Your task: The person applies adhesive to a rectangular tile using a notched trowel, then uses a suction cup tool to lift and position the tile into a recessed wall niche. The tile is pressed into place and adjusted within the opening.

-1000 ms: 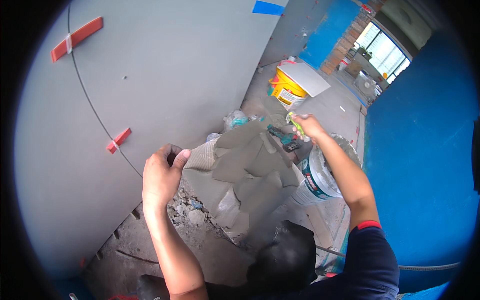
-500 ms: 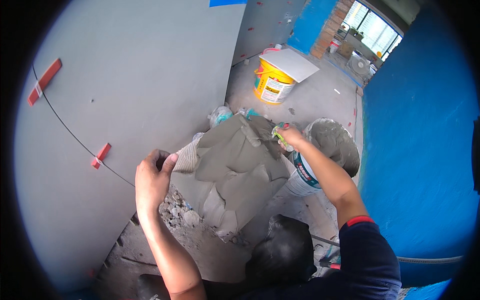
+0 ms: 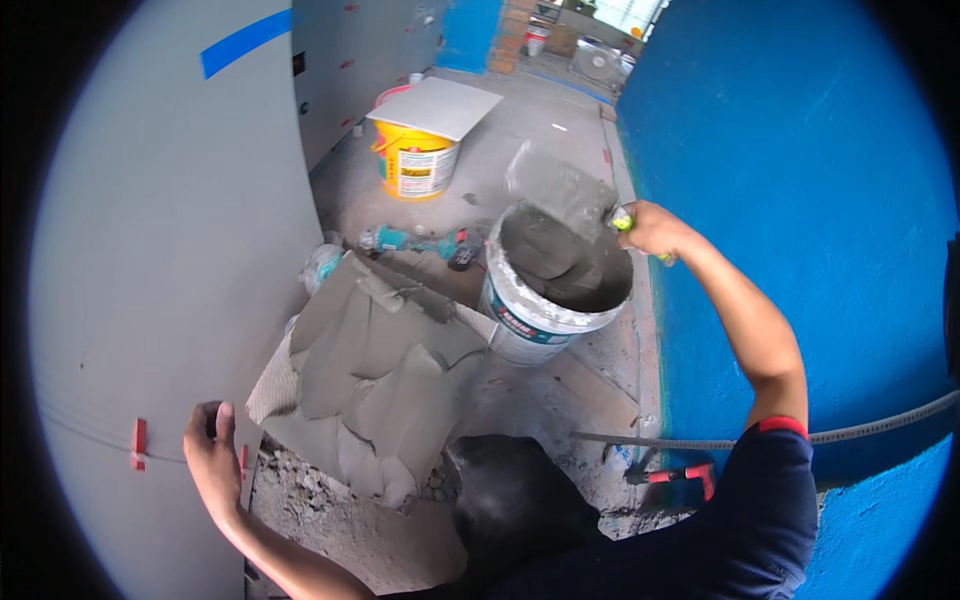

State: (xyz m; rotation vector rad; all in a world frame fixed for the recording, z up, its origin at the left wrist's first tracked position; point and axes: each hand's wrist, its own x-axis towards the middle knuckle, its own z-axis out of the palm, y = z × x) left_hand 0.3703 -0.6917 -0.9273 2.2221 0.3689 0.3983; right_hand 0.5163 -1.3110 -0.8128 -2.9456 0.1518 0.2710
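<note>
My right hand [image 3: 655, 232] grips a trowel by its yellow-green handle. The trowel's wide blade [image 3: 565, 190], blurred and smeared grey, is above the far rim of a white bucket [image 3: 530, 340]. Grey mortar [image 3: 545, 255] fills much of that bucket. Left of it, a slab [image 3: 268, 390] with a ribbed pale surface lies under a thick, uneven coat of mortar [image 3: 370, 370]. My left hand [image 3: 213, 450] hovers beside the slab's near left corner, near the grey wall, fingers loosely curled, thumb apart and nothing visible in it.
A yellow bucket [image 3: 415, 175] with a flat board [image 3: 435, 108] on top stands farther back. A teal power tool [image 3: 400, 240] lies behind the slab. Rubble [image 3: 295, 480] lies by the left wall. A red tool [image 3: 680, 477] lies near the blue wall [image 3: 780, 200] at right.
My right hand has moved the trowel from the slab's far right edge to above the mortar bucket. The view has swung right, and my left hand appears lower and farther left.
</note>
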